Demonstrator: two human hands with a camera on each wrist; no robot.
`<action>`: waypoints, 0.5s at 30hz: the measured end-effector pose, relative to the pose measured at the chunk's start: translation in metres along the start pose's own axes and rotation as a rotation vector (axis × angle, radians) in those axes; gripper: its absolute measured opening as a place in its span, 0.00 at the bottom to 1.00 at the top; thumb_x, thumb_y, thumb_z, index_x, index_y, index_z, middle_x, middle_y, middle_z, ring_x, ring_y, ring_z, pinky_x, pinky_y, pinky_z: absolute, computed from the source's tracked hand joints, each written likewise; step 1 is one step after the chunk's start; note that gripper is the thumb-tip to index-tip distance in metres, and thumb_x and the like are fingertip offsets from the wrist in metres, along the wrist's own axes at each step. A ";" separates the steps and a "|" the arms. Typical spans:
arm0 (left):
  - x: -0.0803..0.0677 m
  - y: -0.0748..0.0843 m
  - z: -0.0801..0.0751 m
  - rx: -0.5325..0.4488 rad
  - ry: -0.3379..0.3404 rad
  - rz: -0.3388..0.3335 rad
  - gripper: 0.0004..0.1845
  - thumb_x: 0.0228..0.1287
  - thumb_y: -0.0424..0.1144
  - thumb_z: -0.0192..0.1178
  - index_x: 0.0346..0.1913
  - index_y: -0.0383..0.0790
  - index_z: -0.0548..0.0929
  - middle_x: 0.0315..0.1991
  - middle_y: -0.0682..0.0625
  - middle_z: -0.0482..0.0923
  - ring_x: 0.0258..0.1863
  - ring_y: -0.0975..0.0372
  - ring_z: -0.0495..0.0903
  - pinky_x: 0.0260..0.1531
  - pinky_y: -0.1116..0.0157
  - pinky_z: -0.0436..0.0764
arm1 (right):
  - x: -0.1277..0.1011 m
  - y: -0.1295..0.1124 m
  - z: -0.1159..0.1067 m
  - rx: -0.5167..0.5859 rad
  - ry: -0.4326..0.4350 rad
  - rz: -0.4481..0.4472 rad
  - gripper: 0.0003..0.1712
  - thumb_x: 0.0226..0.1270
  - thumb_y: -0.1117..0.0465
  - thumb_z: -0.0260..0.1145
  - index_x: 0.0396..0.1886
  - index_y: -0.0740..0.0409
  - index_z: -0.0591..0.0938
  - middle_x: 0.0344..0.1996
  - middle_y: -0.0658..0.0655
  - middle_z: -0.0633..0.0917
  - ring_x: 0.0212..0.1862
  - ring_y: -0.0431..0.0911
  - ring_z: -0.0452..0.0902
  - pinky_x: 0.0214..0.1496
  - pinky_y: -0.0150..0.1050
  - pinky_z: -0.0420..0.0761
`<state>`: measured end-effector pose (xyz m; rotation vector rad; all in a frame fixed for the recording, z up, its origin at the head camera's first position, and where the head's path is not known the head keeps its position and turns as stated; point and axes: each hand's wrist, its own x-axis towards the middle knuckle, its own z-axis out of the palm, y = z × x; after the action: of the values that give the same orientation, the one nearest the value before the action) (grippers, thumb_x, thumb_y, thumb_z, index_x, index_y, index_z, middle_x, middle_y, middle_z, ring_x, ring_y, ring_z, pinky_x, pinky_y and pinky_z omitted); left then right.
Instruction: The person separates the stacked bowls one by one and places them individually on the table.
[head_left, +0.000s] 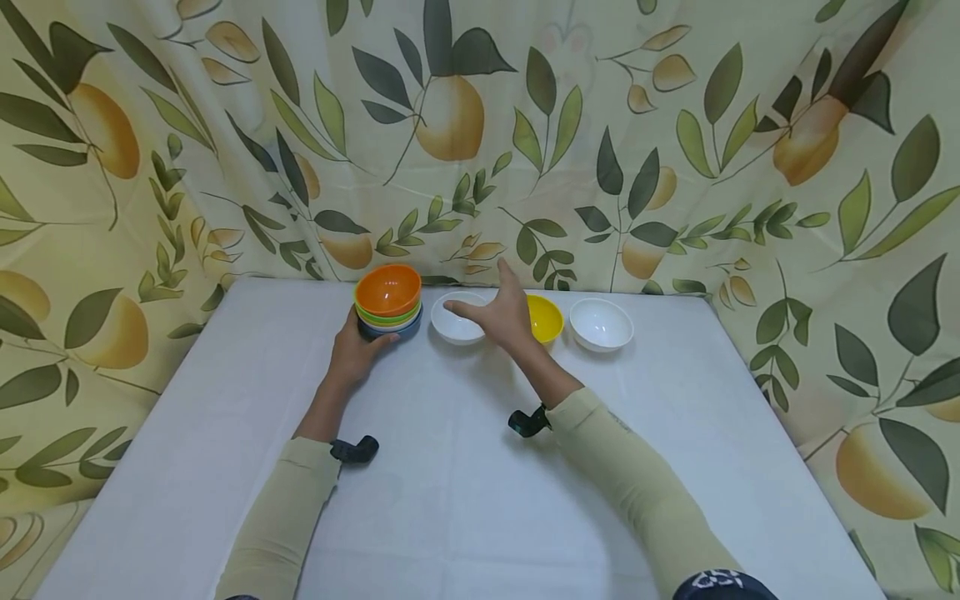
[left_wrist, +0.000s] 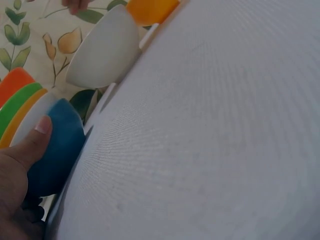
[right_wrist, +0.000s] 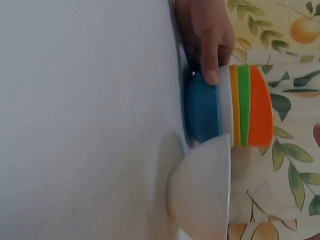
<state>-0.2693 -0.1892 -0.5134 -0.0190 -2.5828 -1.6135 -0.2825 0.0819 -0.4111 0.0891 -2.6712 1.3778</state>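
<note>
At the back left of the table stands a stack of nested bowls, with an orange bowl on top. Under it come green, yellow-orange and white bowls, and a blue bowl at the bottom. My left hand holds the stack low down, its thumb pressed on the blue bowl. To the right of the stack sits a white bowl. My right hand is raised above its right side, thumb and fingers spread, holding nothing. Behind that hand, a yellow bowl is partly hidden.
A second white bowl stands at the right end of the row. White cloth covers the table, and a fruit-patterned curtain hangs along its back edge. Each forearm wears a dark wrist camera.
</note>
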 end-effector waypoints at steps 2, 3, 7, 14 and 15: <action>0.000 0.000 0.000 0.003 -0.003 -0.004 0.54 0.66 0.48 0.75 0.85 0.47 0.50 0.80 0.41 0.61 0.80 0.48 0.57 0.80 0.45 0.54 | 0.001 -0.004 0.004 -0.003 -0.007 -0.006 0.71 0.52 0.37 0.84 0.85 0.59 0.54 0.82 0.60 0.59 0.81 0.58 0.55 0.80 0.57 0.62; 0.000 0.000 0.000 0.004 -0.004 -0.006 0.54 0.66 0.48 0.75 0.85 0.47 0.50 0.80 0.42 0.61 0.80 0.48 0.57 0.80 0.44 0.54 | 0.001 -0.006 0.006 -0.002 -0.012 -0.009 0.71 0.52 0.37 0.84 0.85 0.59 0.54 0.82 0.60 0.59 0.81 0.58 0.55 0.80 0.58 0.62; 0.000 0.000 0.000 0.003 -0.003 0.004 0.53 0.66 0.48 0.75 0.84 0.46 0.51 0.80 0.41 0.61 0.79 0.47 0.58 0.80 0.44 0.54 | 0.001 -0.013 0.015 0.003 -0.033 -0.030 0.71 0.52 0.37 0.84 0.85 0.60 0.55 0.82 0.61 0.60 0.81 0.59 0.55 0.79 0.59 0.63; -0.001 -0.001 -0.001 0.003 -0.003 0.016 0.53 0.67 0.48 0.75 0.84 0.45 0.51 0.79 0.40 0.61 0.79 0.46 0.59 0.80 0.44 0.55 | 0.003 -0.023 0.029 0.003 -0.061 -0.078 0.70 0.54 0.40 0.84 0.85 0.63 0.54 0.82 0.63 0.59 0.81 0.59 0.54 0.80 0.57 0.62; -0.001 -0.002 -0.001 0.005 -0.003 0.014 0.53 0.67 0.48 0.75 0.84 0.45 0.51 0.79 0.40 0.62 0.79 0.47 0.59 0.80 0.45 0.55 | 0.004 -0.024 0.030 0.003 -0.065 -0.084 0.70 0.54 0.41 0.84 0.85 0.63 0.54 0.82 0.63 0.59 0.81 0.59 0.54 0.80 0.57 0.62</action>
<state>-0.2686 -0.1909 -0.5145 -0.0392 -2.5832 -1.6035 -0.2862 0.0434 -0.4084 0.2472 -2.6845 1.3761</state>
